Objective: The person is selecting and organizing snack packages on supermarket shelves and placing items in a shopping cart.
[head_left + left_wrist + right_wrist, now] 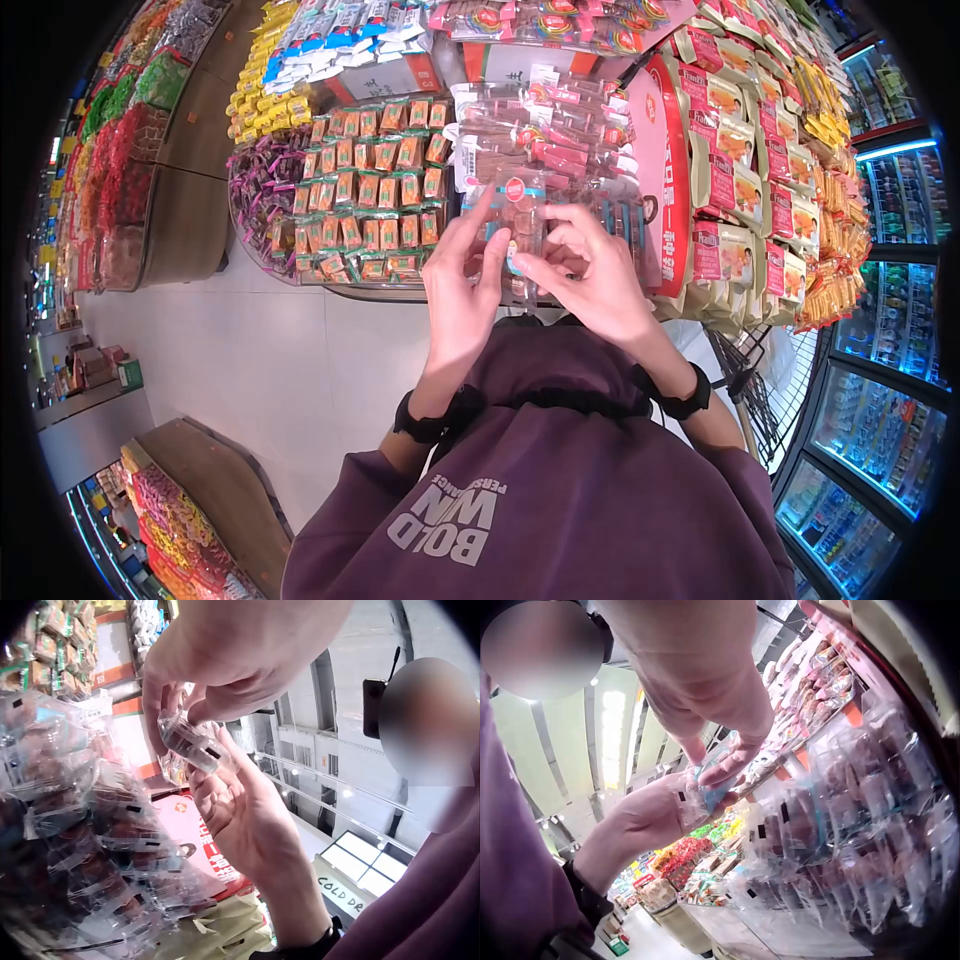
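Between my hands I hold a clear snack packet (523, 200) with a red round label and a blue stripe, reddish-brown pieces showing inside. My left hand (460, 275) pinches its left side between thumb and fingers. On the other side, the right hand (600, 280) grips the lower right, its thumb across the front and its fingers curled behind. The left wrist view shows the packet (191, 742) edge-on between both sets of fingers. More packets of the same clear kind (855, 832) lie in rows just below the hands.
Orange-and-green wrapped snacks (375, 190) fill the section to the left. On the right stand pink-and-cream bags (735, 190) beside a red-and-pink sign (668, 170). A wire cart (775, 390) is close at my right, with lit drink coolers (880, 420) beyond.
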A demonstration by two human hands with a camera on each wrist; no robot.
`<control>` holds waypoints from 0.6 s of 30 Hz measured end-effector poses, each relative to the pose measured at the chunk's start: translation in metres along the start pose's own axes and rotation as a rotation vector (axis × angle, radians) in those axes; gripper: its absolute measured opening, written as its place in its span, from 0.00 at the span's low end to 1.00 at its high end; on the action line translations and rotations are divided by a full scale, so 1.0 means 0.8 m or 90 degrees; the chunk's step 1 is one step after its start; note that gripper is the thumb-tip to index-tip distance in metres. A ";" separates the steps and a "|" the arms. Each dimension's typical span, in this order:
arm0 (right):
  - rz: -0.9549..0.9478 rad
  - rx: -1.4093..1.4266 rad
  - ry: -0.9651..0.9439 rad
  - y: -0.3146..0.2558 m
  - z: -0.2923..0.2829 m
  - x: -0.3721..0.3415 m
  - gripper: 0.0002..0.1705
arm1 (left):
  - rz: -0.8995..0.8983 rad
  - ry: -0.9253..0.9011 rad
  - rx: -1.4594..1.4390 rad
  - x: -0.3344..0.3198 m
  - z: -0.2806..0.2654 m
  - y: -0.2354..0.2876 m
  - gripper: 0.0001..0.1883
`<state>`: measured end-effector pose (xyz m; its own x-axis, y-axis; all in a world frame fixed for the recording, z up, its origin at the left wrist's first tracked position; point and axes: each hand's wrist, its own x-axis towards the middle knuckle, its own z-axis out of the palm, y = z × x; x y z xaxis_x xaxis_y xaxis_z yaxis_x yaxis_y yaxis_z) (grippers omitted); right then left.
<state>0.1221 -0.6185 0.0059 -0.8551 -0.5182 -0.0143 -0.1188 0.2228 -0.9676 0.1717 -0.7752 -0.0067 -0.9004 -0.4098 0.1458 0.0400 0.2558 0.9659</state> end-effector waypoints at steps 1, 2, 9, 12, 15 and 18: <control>0.017 -0.004 0.008 -0.003 0.004 0.005 0.32 | 0.015 -0.022 0.034 0.004 -0.001 -0.009 0.17; 0.034 -0.008 0.019 -0.004 0.007 0.009 0.32 | 0.031 -0.046 0.068 0.009 -0.005 -0.018 0.17; -0.028 -0.217 0.015 0.032 0.016 0.032 0.31 | 0.182 -0.125 0.319 0.032 -0.008 -0.066 0.16; -0.083 -0.280 0.024 0.036 0.017 0.027 0.29 | 0.042 -0.168 0.282 0.034 -0.010 -0.045 0.19; -0.133 -0.336 0.038 0.033 0.013 0.012 0.31 | 0.013 -0.188 0.294 0.038 -0.011 -0.037 0.21; -0.159 -0.411 -0.022 0.012 0.008 -0.005 0.34 | -0.055 -0.214 0.254 0.046 -0.017 -0.039 0.23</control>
<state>0.1275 -0.6202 -0.0047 -0.7477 -0.6415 0.1714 -0.5957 0.5342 -0.5998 0.1429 -0.8103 -0.0286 -0.9851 -0.1573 -0.0701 -0.1489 0.5738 0.8054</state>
